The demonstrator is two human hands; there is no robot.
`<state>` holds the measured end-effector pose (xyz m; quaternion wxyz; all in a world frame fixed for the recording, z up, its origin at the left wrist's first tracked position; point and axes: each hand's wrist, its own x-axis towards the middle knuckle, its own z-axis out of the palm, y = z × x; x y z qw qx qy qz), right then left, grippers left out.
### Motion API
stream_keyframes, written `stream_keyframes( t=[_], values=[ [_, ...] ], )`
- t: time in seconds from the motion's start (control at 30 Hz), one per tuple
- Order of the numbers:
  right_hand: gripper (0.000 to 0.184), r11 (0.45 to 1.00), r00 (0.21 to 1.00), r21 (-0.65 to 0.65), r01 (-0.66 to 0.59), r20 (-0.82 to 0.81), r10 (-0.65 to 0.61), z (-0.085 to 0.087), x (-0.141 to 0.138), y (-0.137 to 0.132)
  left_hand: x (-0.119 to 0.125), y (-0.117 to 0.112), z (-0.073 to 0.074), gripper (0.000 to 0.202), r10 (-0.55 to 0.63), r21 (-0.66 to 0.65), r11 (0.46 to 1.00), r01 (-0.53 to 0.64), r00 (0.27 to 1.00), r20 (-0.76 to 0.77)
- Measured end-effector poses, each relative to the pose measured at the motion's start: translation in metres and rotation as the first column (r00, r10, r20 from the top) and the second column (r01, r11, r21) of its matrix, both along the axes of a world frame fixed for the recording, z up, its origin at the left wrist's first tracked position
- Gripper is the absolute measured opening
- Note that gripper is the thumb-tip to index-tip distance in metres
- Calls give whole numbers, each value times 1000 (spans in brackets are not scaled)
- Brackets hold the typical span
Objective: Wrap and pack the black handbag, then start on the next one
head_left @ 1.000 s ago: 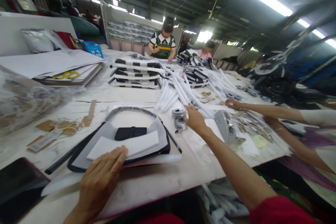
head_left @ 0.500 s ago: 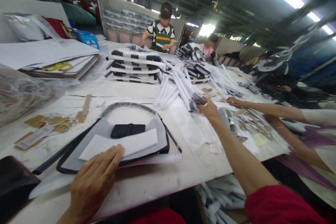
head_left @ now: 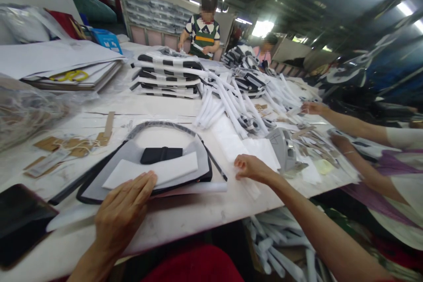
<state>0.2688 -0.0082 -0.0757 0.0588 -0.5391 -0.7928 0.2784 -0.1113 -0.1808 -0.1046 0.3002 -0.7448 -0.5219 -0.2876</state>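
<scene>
Pressing my left hand (head_left: pixel 124 211), open flat, on the grey bag (head_left: pixel 130 155), right hand (head_left: pixel 251 168) curled, gripping a tissue sheet (head_left: pixel 231 141)

Both forearms (head_left: pixel 317 229) are bare from the wrist back as far as they show, and the left hand (head_left: pixel 122 216) and right hand (head_left: pixel 251 168) are bare too. Below the near edge of the bench (head_left: pixel 198 224), between them, shows a plain red garment (head_left: pixel 194 266), smooth and one colour throughout
</scene>
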Motion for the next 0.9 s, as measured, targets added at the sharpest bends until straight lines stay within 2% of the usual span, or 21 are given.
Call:
stream_keyframes(
  t=[0.1, 0.2, 0.4, 0.53, 0.63, 0.7, 0.77, 0.9],
  values=[
    [13, 999, 999, 36, 23, -35, -22, -15, 6, -2, 1, 0, 2, 58, 5, 11, 1000, -5, 1000, -3],
    [17, 996, 989, -2, 90, -117, -90, -20, 11, -1, 1, 0, 1, 58, 9, 20, 1000, -9, 1000, 2],
    [30, 983, 965, -4, 182, -194, -179, -9, 11, 3, 2, -1, -1, 58, 9, 8, 1000, -10, 1000, 22],
    [26, 992, 983, -7, 126, -136, -126, 2, 13, -7, 2, -1, -2, 54, 26, -7, 1000, -26, 999, 36],
    [26, 997, 998, 56, 54, -16, -53, -2, 16, -21, 2, -2, -2, 48, 20, 1, 1000, -20, 999, 30],
    [19, 990, 998, 124, 66, 13, -68, -9, 17, -28, 2, -2, -2, 47, 14, 9, 1000, -15, 999, 34],
    [12, 983, 992, 136, 121, -42, -116, -16, 17, -32, 3, -2, -3, 48, 12, 9, 1000, -12, 999, 50],
    [24, 973, 963, 61, 224, -169, -211, -17, 17, -31, 2, -2, -4, 54, 14, -26, 1000, -12, 996, 85]
  ],
)
